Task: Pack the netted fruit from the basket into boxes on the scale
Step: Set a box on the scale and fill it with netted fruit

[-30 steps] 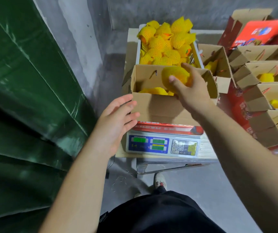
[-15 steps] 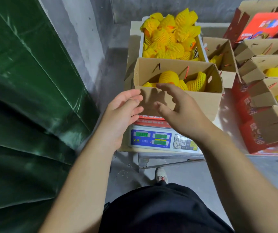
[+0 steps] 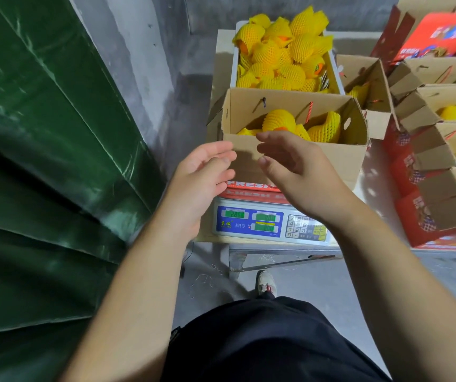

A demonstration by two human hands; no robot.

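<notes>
An open cardboard box (image 3: 339,158) stands on the scale (image 3: 265,223) and holds several fruits in yellow foam netting (image 3: 279,119). Behind it a white basket (image 3: 233,67) is heaped with more netted fruit (image 3: 284,53). My left hand (image 3: 202,175) hovers empty at the box's near left corner, fingers relaxed. In front of the box's near wall my right hand (image 3: 293,166) hangs empty too, fingers loosely spread. The two hands face each other, a small gap between them.
Several open boxes (image 3: 441,213) with some netted fruit stand in a row at the right, red printed sides showing. A green tarpaulin (image 3: 42,161) fills the left. A grey wall lies behind. My shoe (image 3: 266,282) and dark shorts are below the table's edge.
My right hand has let go of a netted fruit into the box and drawn back to the box's near side. The left hand has stayed beside the near left corner.
</notes>
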